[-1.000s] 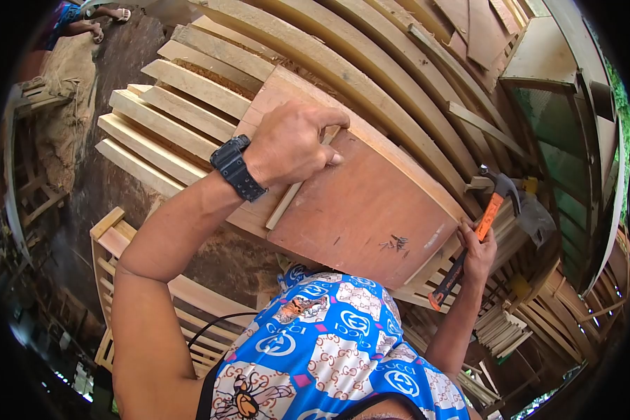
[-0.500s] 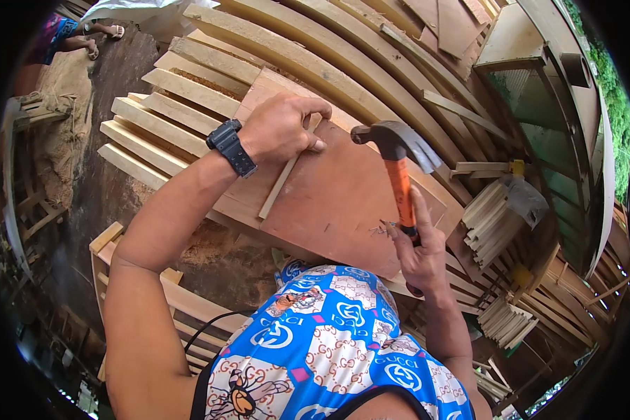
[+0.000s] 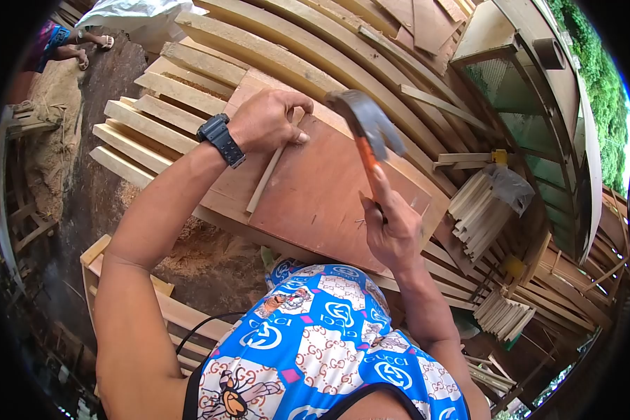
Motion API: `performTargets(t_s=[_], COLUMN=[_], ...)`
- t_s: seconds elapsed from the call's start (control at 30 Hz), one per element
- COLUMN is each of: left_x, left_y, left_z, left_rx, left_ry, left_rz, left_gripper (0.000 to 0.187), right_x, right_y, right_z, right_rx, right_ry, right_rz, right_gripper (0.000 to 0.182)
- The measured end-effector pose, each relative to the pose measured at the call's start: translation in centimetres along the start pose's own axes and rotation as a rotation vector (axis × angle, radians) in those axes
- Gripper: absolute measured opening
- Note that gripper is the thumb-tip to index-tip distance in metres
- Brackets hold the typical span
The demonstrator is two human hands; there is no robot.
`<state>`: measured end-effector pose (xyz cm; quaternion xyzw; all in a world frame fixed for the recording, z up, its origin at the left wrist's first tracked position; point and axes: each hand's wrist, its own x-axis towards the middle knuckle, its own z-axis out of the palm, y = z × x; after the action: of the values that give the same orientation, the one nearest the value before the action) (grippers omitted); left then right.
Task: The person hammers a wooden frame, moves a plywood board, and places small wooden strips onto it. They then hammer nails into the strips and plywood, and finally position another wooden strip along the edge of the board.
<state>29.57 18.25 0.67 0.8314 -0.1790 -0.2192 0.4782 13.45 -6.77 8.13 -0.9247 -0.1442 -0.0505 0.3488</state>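
Note:
My right hand (image 3: 397, 229) is wrapped round the orange handle of a claw hammer (image 3: 371, 164). The hammer's head is raised over the far side of a reddish-brown plywood panel (image 3: 322, 185), slightly blurred. Thin nails (image 3: 361, 222) poke out beside the fingers of that hand. My left hand (image 3: 267, 120), a black watch on its wrist, is closed at the upper end of a narrow wooden strip (image 3: 264, 180) lying across the panel. Thumb and forefinger pinch there, and the tips partly hide what is between them.
Long pale planks (image 3: 259, 50) are stacked beneath and beyond the panel. Bundled wood strips (image 3: 474, 213) and a mesh-sided cabinet (image 3: 511, 91) stand to the right. A slatted wooden frame (image 3: 168, 304) is at lower left. Another person's legs (image 3: 66, 52) show at upper left.
My right hand and the hammer have moved up and left over the panel, the head closer to my left hand. My left hand keeps its place on the strip; the view has shifted slightly.

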Motion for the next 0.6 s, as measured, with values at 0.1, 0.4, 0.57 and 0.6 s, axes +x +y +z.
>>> performTargets(t_s=[0.1,0.4,0.57,0.6], left_x=[-0.3,-0.3,0.5,0.2], left_y=[0.1,0.3,-1.3,-0.1], left_z=[-0.2,-0.2,0.3,-0.2], left_rx=[0.043,0.060,0.072,0.002], left_ry=[-0.040,-0.005,0.032,-0.040], left_rz=[-0.054,-0.017,0.056,-0.072], left_gripper=[0.043,0.043,0.044,0.045], right_x=[-1.2,-0.7,-0.2,-0.3], right_y=[-1.1,-0.2,0.4,-0.1], right_z=[-0.3,1.0,1.0,1.1], right_rx=[0.087,0.061,0.010,0.015], right_ry=[0.140,0.050,-0.095,-0.091], right_rz=[-0.099,0.055,0.196,0.196], right_gripper=[0.064,0.069,0.067,0.067])
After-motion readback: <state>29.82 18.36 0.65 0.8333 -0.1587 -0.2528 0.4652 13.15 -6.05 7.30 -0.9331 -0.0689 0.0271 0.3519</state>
